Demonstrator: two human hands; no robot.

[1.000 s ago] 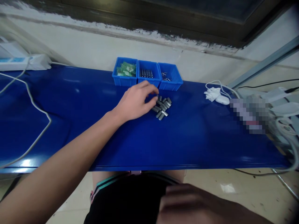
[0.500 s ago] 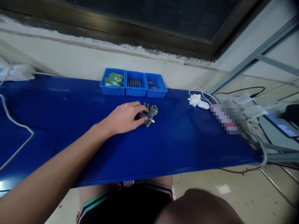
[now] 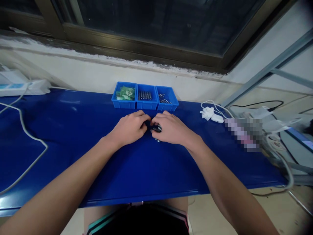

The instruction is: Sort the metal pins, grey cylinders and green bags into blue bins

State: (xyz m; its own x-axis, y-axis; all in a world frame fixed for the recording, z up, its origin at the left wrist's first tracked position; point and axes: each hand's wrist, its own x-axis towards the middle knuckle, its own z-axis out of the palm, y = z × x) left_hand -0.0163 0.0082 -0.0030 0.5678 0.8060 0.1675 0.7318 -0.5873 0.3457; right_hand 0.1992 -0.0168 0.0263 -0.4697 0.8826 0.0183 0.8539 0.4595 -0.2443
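Small dark grey metal cylinders (image 3: pixel 157 129) lie in a pile on the blue table, mostly covered by my hands. My left hand (image 3: pixel 130 128) is at the left side of the pile, fingers curled and thumb near the index finger; what is between the fingertips is hidden. From the right, my right hand (image 3: pixel 170 127) bends its fingers and thumb around some of the cylinders. Just behind the hands is a blue bin (image 3: pixel 146 105) with similar cylinders standing in a row.
Left of that bin is a blue bin with green packets (image 3: pixel 125 93); right of it, one with small metal pins (image 3: pixel 165 100). A white cable (image 3: pixel 23 122) and power strip (image 3: pixel 36 87) are at left. A white earbud case (image 3: pixel 216 118) and crumpled tissue (image 3: pixel 207 113) lie at right.
My right hand has come up from below the table edge to the right side of the pile. My left hand stays at the pile's left side. The camera view has shifted slightly.
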